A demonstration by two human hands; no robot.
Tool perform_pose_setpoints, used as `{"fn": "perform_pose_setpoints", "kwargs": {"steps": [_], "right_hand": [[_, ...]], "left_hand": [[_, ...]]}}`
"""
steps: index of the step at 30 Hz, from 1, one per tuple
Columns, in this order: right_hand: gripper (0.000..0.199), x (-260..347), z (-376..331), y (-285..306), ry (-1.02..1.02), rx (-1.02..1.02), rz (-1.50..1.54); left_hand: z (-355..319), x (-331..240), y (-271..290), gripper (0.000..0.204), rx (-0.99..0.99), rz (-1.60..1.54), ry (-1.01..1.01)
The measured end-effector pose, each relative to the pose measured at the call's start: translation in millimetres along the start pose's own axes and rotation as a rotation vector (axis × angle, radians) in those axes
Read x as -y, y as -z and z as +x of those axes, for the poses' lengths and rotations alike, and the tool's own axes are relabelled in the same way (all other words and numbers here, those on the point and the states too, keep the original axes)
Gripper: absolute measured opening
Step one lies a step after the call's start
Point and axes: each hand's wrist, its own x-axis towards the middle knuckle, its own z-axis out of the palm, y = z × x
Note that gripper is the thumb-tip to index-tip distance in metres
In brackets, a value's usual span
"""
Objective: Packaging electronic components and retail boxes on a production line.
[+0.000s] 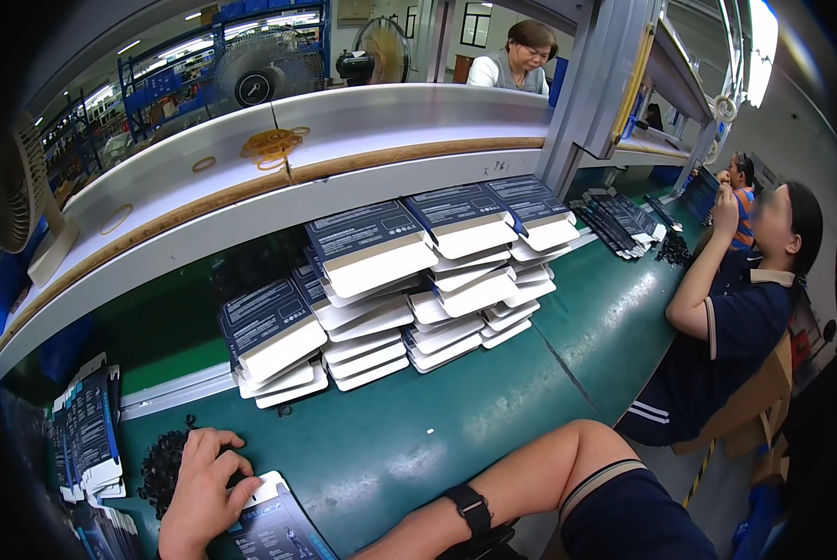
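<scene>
My left hand is at the lower left, between a heap of small black parts and a flat dark-blue carton with a white end flap. Its fingers are bent but apart, and the thumb is at the flap's edge; nothing shows in its grasp. Of my right hand, only the back shows near the lower edge, beyond a black wristwatch. Its fingers are out of the picture, so whatever they touch is hidden. The carton's near end is cut off too.
Several stacks of dark cartons with white flaps stand across the green table. More flat cartons stand at the left. A white shelf holds rubber bands. A co-worker sits at the right; another person is beyond the shelf.
</scene>
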Motion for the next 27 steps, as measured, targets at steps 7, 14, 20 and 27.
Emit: {"fn": "perform_pose_setpoints", "kwargs": {"steps": [7, 14, 20, 27], "right_hand": [[0.025, -0.9, 0.7, 0.1, 0.000, 0.008, 0.008], [0.026, -1.1, 0.3, -0.2, 0.000, 0.002, 0.009], [0.026, -1.4, 0.8, 0.1, 0.007, 0.009, 0.002], [0.025, -0.5, 0.2, -0.1, 0.017, 0.000, -0.008]], "left_hand": [[-0.1, -1.8, 0.1, 0.020, 0.003, 0.011, 0.002], [-0.4, -1.5, -0.4, 0.021, 0.001, 0.021, 0.002], [-0.6, -1.9, -0.2, 0.021, 0.000, 0.027, -0.001], [-0.6, -2.0, -0.4, 0.022, 0.001, 0.030, 0.000]]}}
